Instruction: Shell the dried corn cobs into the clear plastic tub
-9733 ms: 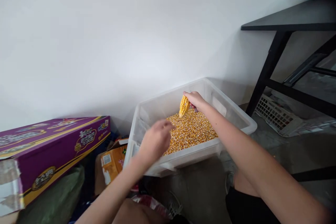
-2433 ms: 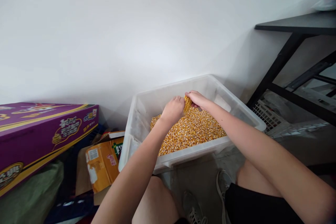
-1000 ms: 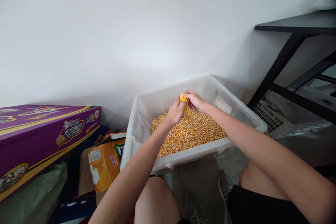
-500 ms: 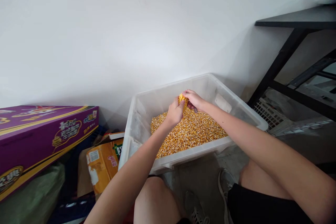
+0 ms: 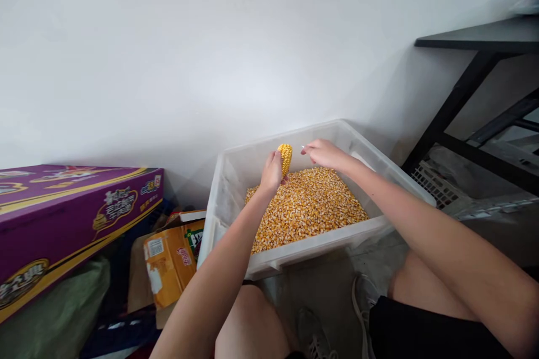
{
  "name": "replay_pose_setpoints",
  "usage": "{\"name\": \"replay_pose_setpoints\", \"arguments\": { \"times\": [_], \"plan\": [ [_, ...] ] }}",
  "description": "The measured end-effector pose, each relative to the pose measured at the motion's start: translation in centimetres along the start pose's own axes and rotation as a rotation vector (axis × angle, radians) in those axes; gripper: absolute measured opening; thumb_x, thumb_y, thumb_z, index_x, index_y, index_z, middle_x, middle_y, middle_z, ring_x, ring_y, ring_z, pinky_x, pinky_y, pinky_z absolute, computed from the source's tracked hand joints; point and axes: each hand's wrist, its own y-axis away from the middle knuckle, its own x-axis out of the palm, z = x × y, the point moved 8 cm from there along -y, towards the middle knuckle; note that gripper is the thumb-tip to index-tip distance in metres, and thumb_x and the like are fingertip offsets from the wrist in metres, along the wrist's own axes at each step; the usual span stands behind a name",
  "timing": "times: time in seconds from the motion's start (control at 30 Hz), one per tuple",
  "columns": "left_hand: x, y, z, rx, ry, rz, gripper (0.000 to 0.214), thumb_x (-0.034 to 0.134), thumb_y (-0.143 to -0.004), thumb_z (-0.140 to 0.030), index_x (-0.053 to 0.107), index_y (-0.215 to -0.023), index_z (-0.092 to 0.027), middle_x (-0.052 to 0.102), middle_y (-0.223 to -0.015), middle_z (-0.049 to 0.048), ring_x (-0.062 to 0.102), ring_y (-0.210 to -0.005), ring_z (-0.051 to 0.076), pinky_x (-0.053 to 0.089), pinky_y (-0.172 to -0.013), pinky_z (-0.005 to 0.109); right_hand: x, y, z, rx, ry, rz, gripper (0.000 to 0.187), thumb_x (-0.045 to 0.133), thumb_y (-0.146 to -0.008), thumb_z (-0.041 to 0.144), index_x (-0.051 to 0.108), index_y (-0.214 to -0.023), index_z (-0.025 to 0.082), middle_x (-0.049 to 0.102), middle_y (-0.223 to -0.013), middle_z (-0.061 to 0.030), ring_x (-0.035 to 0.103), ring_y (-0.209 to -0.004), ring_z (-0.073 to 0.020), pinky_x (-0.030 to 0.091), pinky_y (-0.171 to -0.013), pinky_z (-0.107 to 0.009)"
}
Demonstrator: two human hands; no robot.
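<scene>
A clear plastic bin [image 5: 295,252] on the floor holds a deep layer of loose yellow corn kernels [image 5: 307,207]. My left hand [image 5: 272,171] is closed round a yellow corn cob [image 5: 285,157], held upright above the kernels near the bin's far wall. My right hand [image 5: 324,152] hovers just right of the cob, apart from it, fingers pinched on a small thin metal thing whose tip shows at its left edge; I cannot make out what it is. My knees and shoes are below the bin.
A long purple carton [image 5: 63,224] lies at the left over a green sack [image 5: 54,320]. An orange box [image 5: 168,261] stands beside the bin. A black table frame [image 5: 463,90] and a white plastic crate [image 5: 438,188] are at the right. A white wall is close behind.
The cob has passed from my right hand to my left, which has lifted it clear. My right hand has drawn away to the right. Before, both hands worked on the cob together.
</scene>
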Motion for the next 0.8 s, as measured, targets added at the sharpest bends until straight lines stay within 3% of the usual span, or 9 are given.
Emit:
{"name": "replay_pose_setpoints", "arguments": {
  "times": [0.1,0.33,0.53,0.67,0.8],
  "plan": [
    [-0.5,-0.3,0.0,0.004,0.036,-0.024,0.053,0.029,-0.09,-0.06,0.044,-0.124,-0.023,0.061,-0.092,0.007,0.055,-0.049,0.012,0.039,-0.041,0.022,0.9,0.9,1.3,-0.079,-0.028,0.148,0.026,0.048,-0.09,0.034,0.068,-0.093,0.018,0.066,-0.064,-0.002,0.053,-0.054,-0.0138,0.034,-0.054,-0.024],
    [0.2,-0.3,-0.1,0.037,-0.017,-0.008,0.053,0.032,-0.088,-0.062,0.044,-0.125,-0.024,0.061,-0.095,0.0062,0.052,-0.047,0.01,0.035,-0.039,0.02,1.4,1.5,3.1,-0.24,0.016,0.102,0.02,0.047,-0.089,0.026,0.064,-0.082,0.018,0.066,-0.07,-0.0006,0.052,-0.055,-0.0114,0.031,-0.053,-0.023],
    [0.2,-0.1,-0.3,0.021,0.01,0.001,0.044,0.037,-0.089,-0.054,0.04,-0.121,-0.024,0.061,-0.1,0.0064,0.057,-0.052,0.011,0.045,-0.045,0.023,0.9,2.2,4.5,-0.305,0.243,0.032,0.019,0.05,-0.085,0.019,0.063,-0.071,0.02,0.062,-0.065,-0.0023,0.05,-0.057,-0.0131,0.028,-0.055,-0.026],
    [0.2,0.4,-0.8,0.026,-0.044,-0.022,0.048,0.038,-0.086,-0.062,0.04,-0.116,-0.024,0.062,-0.092,0.0053,0.058,-0.053,0.012,0.043,-0.046,0.023,0.6,3.2,5.9,-0.257,0.365,0.007,0.009,0.06,-0.076,0.014,0.064,-0.07,0.019,0.06,-0.065,-0.0059,0.053,-0.061,-0.0166,0.031,-0.058,-0.028],
    [0.6,1.2,-1.8,0.097,-0.196,-0.056,0.051,0.034,-0.086,-0.067,0.041,-0.111,-0.024,0.061,-0.072,0.0019,0.057,-0.053,0.015,0.042,-0.052,0.025,0.3,4.0,6.2,-0.165,0.332,0.004,0.006,0.067,-0.071,0.012,0.065,-0.069,0.017,0.056,-0.059,-0.0073,0.058,-0.067,-0.021,0.039,-0.06,-0.03]
  ]
}}
